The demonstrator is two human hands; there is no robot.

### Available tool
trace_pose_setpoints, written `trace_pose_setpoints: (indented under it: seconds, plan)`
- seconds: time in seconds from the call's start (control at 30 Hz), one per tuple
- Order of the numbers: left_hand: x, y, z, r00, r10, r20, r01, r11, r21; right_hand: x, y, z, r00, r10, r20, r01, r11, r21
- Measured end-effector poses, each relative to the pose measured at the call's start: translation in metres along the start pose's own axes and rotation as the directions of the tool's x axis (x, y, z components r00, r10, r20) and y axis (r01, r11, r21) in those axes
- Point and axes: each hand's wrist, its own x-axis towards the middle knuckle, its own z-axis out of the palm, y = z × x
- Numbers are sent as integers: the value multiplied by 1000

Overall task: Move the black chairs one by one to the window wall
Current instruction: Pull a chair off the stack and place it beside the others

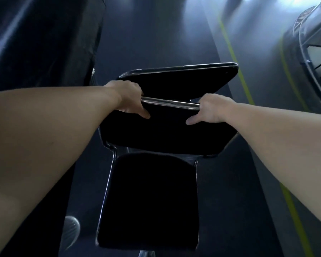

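You have the black chair [165, 132] straight ahead, its seat nearest your body, over the dark floor [156, 34] (whether its legs touch down is hidden). Your left hand [126, 98] and right hand [211, 110] take the chrome bar [170, 103] at opposite ends, fingers curled over it and thumbs on the backrest. That spacing likely balances the load and makes it easy to steer along the yellow line [246, 86].

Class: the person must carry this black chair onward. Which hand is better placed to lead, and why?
Left, but only slightly. The left hand and right hand each grip an end of the chrome bar atop the black chair; the left sits further forward.
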Motion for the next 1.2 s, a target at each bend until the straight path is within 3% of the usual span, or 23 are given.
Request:
trace_pose_setpoints:
  seconds: [0.47,0.97,1.2]
  plan:
    - [-45,12,20,996,-90,10,90,995,-46,-37,-7,20,999,-4,-42,5,1000,26]
    - [-186,65,101,981,-191,-28,186,972,-141,-153,2,102,991,-104,-81,103,995,-14]
    - [-238,92,125,982,-187,-28,181,972,-149,-208,7,135,993,-54,-100,53,998,-19]
